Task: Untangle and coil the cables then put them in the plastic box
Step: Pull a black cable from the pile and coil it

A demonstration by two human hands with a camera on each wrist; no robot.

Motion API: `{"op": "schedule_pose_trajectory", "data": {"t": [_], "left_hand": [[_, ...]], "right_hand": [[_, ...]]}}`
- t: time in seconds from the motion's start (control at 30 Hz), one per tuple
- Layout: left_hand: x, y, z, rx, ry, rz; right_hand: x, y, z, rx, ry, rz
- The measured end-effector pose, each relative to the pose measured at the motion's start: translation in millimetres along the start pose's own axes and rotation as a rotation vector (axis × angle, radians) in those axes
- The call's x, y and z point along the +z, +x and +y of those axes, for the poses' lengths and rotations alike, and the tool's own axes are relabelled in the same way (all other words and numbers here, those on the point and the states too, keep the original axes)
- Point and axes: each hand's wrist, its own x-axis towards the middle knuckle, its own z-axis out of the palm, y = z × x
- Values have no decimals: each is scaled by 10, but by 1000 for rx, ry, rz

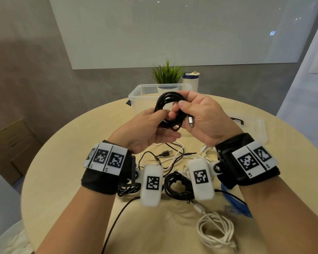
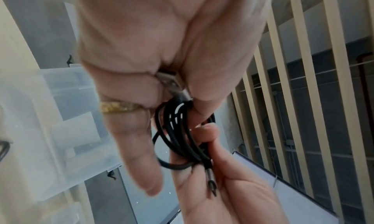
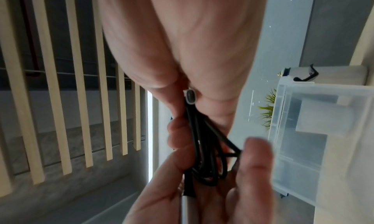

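A black cable (image 1: 165,101) wound into a coil hangs in the air above the round table, just in front of the clear plastic box (image 1: 136,96). My left hand (image 1: 160,118) grips the coil's lower left side (image 2: 178,131), thumb over the strands. My right hand (image 1: 178,109) pinches the coil's right side, and the cable's silver plug (image 1: 190,122) lies against its palm. In the right wrist view the plug end (image 3: 190,98) sits between the right fingers, with the strands (image 3: 204,155) running down into my left hand (image 3: 202,195). The box (image 3: 323,131) stands open.
Under my wrists lies a tangle of cables: a black bundle (image 1: 176,186), white leads (image 1: 173,158), a blue cable (image 1: 235,200) and a coiled white cable (image 1: 216,230). The box lid (image 1: 255,125) lies at the right. A potted plant (image 1: 167,74) and a bottle (image 1: 190,80) stand behind the box.
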Motion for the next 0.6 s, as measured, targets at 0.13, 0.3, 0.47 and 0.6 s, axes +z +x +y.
{"op": "schedule_pose_trajectory", "data": {"t": [0.13,0.3,0.47,0.6], "left_hand": [[-23,51,-44,63,118,91],[-51,63,-66,78,283,156],[-55,47,-61,123,372,144],[-67,38,-35,166,281,143]], "right_hand": [[16,-23,-12,-20,-273,1],[30,-30,20,5,-369,-4],[2,-16,34,10,-392,33],[-19,-3,19,28,-319,88]]}}
